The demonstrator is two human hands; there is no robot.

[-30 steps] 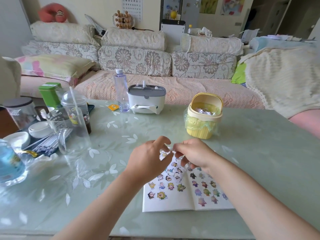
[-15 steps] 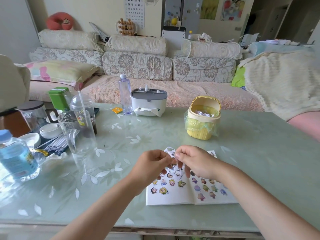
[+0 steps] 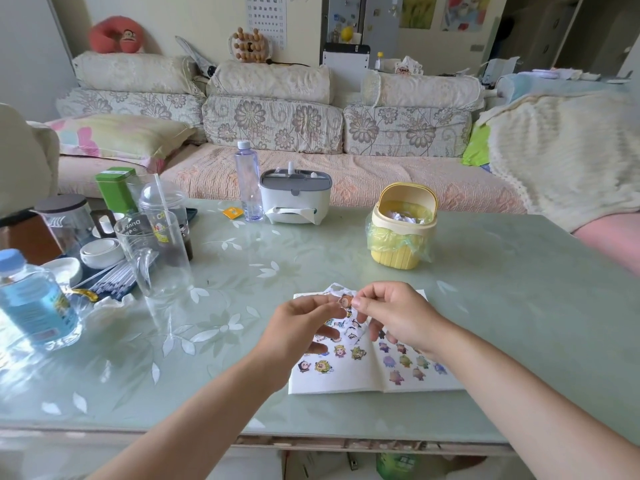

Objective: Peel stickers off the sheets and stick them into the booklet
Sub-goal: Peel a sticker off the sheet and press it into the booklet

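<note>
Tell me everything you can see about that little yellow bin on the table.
The little yellow bin looks plastic, with a ribbed body and a paler cream collar whose arched lid stands tipped open. A thin yellow-green bag lines it and puffs out below the collar; crumpled white paper lies inside. It stands upright on the green table, beyond the open booklet, touched by nothing else.

The clear cup reads "Drink".
</note>
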